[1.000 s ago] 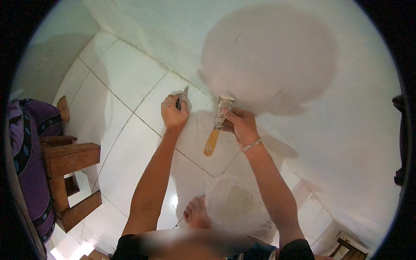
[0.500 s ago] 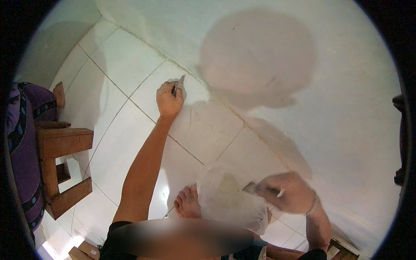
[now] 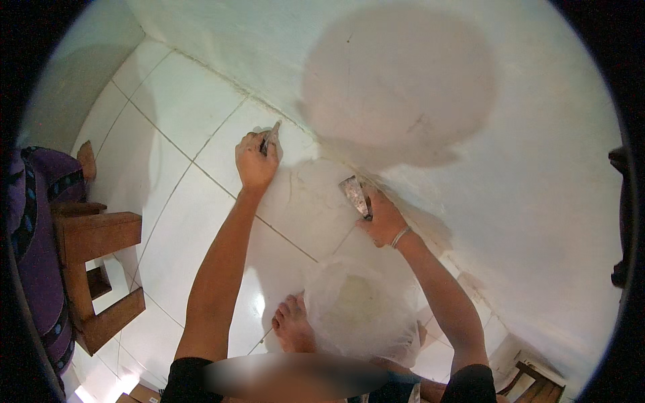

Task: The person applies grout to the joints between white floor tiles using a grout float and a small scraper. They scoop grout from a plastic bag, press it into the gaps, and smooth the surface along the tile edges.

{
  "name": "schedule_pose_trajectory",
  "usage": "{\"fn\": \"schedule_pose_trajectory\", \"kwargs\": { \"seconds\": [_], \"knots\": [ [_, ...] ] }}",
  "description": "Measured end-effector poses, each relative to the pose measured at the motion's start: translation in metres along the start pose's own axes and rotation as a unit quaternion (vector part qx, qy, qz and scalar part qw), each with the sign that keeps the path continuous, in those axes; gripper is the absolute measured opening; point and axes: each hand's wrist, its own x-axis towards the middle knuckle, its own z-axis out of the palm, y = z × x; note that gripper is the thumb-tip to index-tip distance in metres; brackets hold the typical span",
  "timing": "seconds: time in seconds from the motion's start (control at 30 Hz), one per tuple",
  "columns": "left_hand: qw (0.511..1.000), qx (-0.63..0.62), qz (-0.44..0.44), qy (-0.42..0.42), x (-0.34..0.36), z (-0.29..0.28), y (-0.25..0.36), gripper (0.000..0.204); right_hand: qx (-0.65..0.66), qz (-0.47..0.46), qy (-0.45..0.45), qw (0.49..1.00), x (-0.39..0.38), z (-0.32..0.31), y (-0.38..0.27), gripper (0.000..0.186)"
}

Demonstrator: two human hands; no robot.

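The right hand (image 3: pixel 384 220) has its fingers gripping a putty knife (image 3: pixel 352 191) near the foot of the wall (image 3: pixel 537 168), blade jutting ahead of them, handle hidden in the palm. The left hand (image 3: pixel 256 161) has fingers wrapped round a slim tool (image 3: pixel 271 138), mostly covered, its tip poking past them; white floor tiles (image 3: pixel 302 215) leave room between both sets of fingers

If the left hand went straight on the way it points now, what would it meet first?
Likely the wall, near its base by the floor; the tool in the left hand would probably touch first, though depth is unclear.
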Motion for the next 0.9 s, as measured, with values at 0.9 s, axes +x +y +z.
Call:
{"fn": "schedule_pose_trajectory", "kwargs": {
  "seconds": [0.9],
  "knots": [
    [0.943, 0.202, 0.262, -0.04, 0.035, -0.004, 0.024, 0.023, -0.109, 0.019, 0.045, 0.993, 0.005, 0.023, 0.028, 0.047]
  ]
}}
